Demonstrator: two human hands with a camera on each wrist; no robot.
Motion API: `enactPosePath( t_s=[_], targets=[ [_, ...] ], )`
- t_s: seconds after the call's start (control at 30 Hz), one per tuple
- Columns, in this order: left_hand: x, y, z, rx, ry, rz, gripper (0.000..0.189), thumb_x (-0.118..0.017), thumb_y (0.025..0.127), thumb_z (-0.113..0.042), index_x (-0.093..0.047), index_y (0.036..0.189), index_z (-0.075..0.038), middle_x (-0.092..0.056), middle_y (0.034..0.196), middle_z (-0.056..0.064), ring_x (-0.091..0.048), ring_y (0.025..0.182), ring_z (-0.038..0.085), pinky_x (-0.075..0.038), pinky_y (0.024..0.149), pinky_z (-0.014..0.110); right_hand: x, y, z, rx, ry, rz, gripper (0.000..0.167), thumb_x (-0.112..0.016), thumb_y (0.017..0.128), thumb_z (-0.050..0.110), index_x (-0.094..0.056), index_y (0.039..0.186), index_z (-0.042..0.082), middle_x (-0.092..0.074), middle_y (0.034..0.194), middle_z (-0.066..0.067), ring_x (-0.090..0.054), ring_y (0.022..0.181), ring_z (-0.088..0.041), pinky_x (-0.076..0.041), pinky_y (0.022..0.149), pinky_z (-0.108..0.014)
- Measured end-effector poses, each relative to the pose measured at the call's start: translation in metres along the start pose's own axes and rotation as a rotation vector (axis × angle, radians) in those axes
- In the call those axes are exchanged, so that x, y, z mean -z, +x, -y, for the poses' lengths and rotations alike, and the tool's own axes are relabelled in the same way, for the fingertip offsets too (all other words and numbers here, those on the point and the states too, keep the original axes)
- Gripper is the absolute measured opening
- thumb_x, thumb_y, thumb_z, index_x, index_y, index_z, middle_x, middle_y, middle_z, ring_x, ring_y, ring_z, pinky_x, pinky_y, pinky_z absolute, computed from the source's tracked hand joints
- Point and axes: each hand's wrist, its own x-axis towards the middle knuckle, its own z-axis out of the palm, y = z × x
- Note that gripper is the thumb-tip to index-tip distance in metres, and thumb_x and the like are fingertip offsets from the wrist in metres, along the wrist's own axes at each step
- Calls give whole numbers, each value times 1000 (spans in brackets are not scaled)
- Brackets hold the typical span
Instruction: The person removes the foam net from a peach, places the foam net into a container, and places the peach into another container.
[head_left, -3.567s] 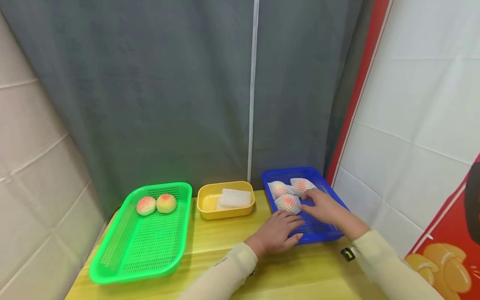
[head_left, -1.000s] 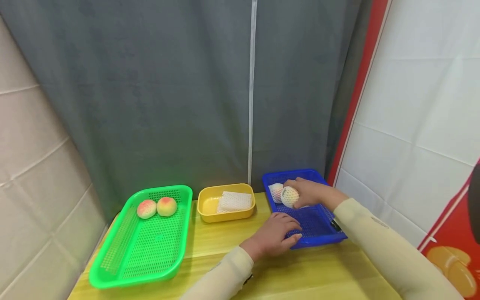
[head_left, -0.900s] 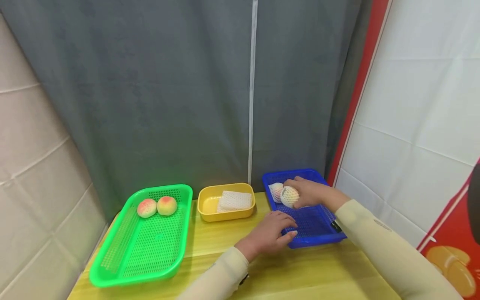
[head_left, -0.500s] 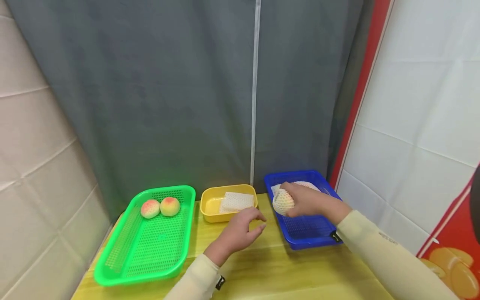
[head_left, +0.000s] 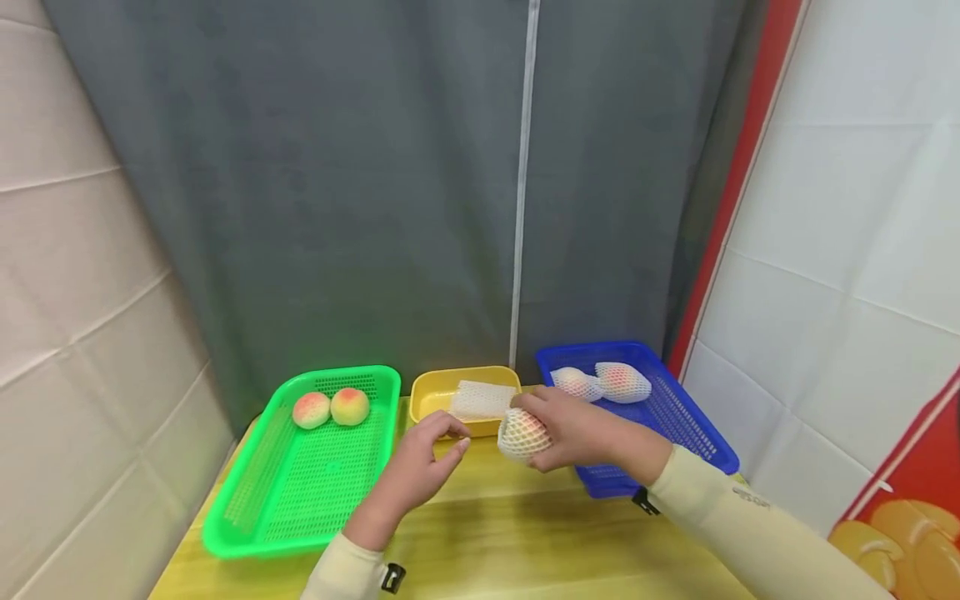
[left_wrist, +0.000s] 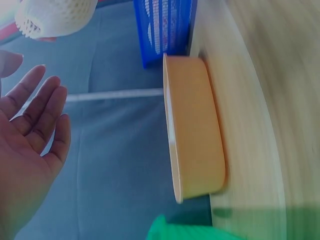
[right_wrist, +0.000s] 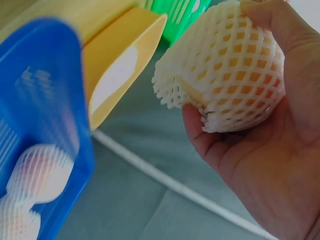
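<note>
Up in the air it is, the netted peach (head_left: 521, 434), with the right hand (head_left: 577, 429) grasping it, fingers and thumb wrapped round the white mesh above the wooden surface (head_left: 495, 517)! Take that peach as the clock's centre. Between 8 and 9 o'clock, here's the left hand (head_left: 412, 473), fingers released, gently bent. Yellow tray (head_left: 432, 392) at 10, white netting (head_left: 480, 400) lying inside. Over at 3, the blue basket (head_left: 678, 412), and within it two more wrapped peaches (head_left: 622, 382), side by side at 2. Out at 9, the green basket (head_left: 315, 492), two bare peaches (head_left: 349, 407) together towards its 12 o'clock end.
</note>
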Motion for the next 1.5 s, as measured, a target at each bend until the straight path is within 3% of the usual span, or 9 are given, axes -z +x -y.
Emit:
enactPosePath(
  t_s=[0.2,0.37,0.93,1.2,1.5],
  targets=[
    [12,-12,9,68,-4,-31,10,-78,104,-16,-76,109,-25,-69,109,-17,-71,107,19,-60,96,41,-12,12,17,12,43,50,78,-92,82,31,-57,151,23,-59,121,1,-58,96,-11,-55,78,-29],
    [18,-16,14,98,-16,-53,13,-78,104,-16,-76,110,-28,-68,110,-20,-70,107,14,-60,97,41,-21,22,25,65,10,34,77,-92,81,35,-59,150,23,-59,115,4,-57,94,-9,-54,78,-27],
    [20,-22,22,102,-13,-69,13,-78,104,-16,-76,110,-28,-68,109,-20,-67,105,10,-59,94,40,-38,34,33,43,-15,28,80,-94,80,38,-59,151,22,-60,115,1,-57,95,-10,-54,76,-27],
    [10,-27,25,105,-11,-48,14,-77,105,-17,-75,110,-30,-68,109,-20,-68,106,10,-59,94,40,-81,36,32,-22,-61,20,78,-99,78,42,-62,144,24,-58,115,0,-56,96,-10,-55,77,-30],
    [0,-34,26,102,-23,-32,8,-77,104,-16,-76,110,-20,-70,107,-15,-70,104,15,-60,91,42,-128,40,17,-32,-42,47,81,-97,79,51,-62,147,24,-58,114,3,-55,99,-8,-56,83,-30]
  ],
)
